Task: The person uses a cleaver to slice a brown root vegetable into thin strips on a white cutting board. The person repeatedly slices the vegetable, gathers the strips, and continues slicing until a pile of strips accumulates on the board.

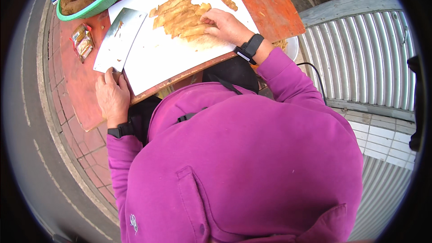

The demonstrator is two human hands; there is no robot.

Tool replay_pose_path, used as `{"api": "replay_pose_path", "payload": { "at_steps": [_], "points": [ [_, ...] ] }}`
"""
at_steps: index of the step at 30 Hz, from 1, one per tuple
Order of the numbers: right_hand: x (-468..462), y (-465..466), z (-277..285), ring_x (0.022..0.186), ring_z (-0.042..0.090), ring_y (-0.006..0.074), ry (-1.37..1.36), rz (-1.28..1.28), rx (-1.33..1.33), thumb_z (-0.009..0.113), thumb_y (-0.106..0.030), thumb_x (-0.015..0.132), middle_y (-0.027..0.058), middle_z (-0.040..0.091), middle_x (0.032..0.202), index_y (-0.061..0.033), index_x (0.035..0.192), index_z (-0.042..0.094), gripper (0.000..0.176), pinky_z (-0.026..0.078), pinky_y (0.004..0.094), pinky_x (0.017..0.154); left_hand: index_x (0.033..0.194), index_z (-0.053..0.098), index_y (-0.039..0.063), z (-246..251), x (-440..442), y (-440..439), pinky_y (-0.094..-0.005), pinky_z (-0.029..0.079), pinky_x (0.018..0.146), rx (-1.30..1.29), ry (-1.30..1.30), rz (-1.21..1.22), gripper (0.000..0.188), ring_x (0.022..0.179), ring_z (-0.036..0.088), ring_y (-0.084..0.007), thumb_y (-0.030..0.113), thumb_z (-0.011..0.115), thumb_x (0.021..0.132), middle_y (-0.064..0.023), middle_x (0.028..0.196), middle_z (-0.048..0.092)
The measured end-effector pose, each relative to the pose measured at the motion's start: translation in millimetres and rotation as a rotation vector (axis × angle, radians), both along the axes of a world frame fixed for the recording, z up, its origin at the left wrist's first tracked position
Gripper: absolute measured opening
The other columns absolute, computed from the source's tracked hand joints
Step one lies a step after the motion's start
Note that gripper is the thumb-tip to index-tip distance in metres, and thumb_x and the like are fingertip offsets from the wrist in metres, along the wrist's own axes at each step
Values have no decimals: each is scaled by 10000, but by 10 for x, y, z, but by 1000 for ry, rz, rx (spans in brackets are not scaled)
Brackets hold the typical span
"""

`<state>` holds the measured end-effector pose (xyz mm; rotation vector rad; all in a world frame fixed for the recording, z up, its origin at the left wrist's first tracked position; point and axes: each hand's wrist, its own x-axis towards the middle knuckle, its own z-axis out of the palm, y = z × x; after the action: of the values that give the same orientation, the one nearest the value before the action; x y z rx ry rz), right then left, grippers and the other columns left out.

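Note:
My left hand (113, 95) is at the wooden handle of a broad steel cleaver (118, 40), fingers curled over it at the table's near left. The blade lies flat, partly on a white cutting board (152, 65). Yellow-brown slices of some root or dried plant (177, 15) lie overlapped in rows on the board. My right hand (222, 23) is at the right end of these slices, thumb and fingers bent around their edge; whether it grips one is hidden. One separate brown piece (226, 1) lies beyond that hand, near the board's far right.
A green plastic basket (98, 10) of brown hairy roots (78, 6) stands at the far left of the red wooden table (270, 3). Small wrapped packets (82, 43) lie left of the cleaver. A pale container (293, 48) with shreds sits below the table's right edge.

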<state>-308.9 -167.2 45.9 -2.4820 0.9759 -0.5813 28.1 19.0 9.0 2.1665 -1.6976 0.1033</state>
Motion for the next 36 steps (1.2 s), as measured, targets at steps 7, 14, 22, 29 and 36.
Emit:
{"api": "replay_pose_path", "payload": {
  "at_steps": [7,14,22,29,36],
  "points": [
    [-50,96,84,860,605,271,114,35,37,707,-88,819,75,589,877,-51,923,674,116,507,362,762,1215,603,39,-8,-13,6,-438,492,837,19,11,20,378,959,596,-362,181,669,871,-181,1029,619],
    [-85,28,113,857,638,302,63,103,167,668,-78,828,118,651,875,-40,933,693,115,511,381,778,1222,599,43,-4,-6,2,-438,492,837,5,-19,3,383,964,596,-362,184,667,873,-179,1030,616],
    [-17,-21,48,970,623,335,209,-6,-107,671,-110,807,138,657,965,-49,990,704,196,511,424,857,1219,600,44,14,-15,2,-440,492,838,28,5,16,381,965,595,-361,178,669,869,-178,1029,617],
    [6,72,53,981,610,338,186,-83,-53,733,-134,785,148,635,991,-23,1023,639,280,504,416,870,1217,606,45,0,-14,2,-439,491,838,17,10,23,379,962,595,-359,178,669,867,-178,1025,619],
    [-20,95,40,908,638,247,165,-290,272,797,-169,763,125,621,942,-10,975,634,311,521,359,813,1216,605,37,-2,-7,1,-438,489,841,27,1,19,383,963,593,-359,181,669,867,-177,1022,620]
  ]
}}
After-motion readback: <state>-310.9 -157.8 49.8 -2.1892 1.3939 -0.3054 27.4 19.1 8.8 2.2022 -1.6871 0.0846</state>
